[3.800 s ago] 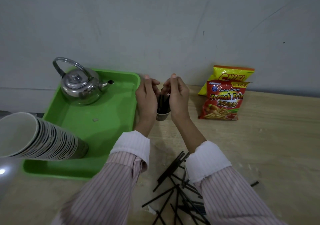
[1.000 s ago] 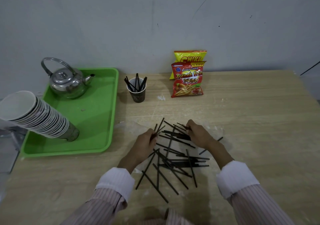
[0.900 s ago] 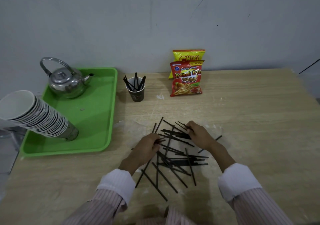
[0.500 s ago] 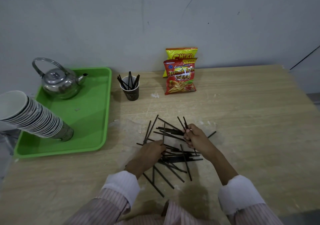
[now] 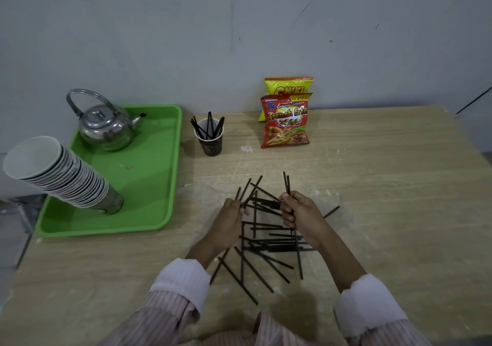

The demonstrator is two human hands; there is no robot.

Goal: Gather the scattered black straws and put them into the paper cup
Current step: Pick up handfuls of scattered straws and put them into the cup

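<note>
We count one paper cup (image 5: 209,141) standing just right of the green tray (image 5: 162,212), with about six black straws (image 5: 208,127) in it (they overlap, so the count is approximate). One tray. On the tray: one metal kettle (image 5: 106,126) and one stack of paper cups (image 5: 60,176), too many and too tightly nested to count. Right of the tray by the wall: two snack bags (image 5: 286,122). Loose straws (image 5: 269,247) on the table (image 5: 386,199), nearer us than the cup: roughly two dozen, crossing. Two hands, the left hand (image 5: 229,226) and right hand (image 5: 302,214), each pinching a few straws.
</note>
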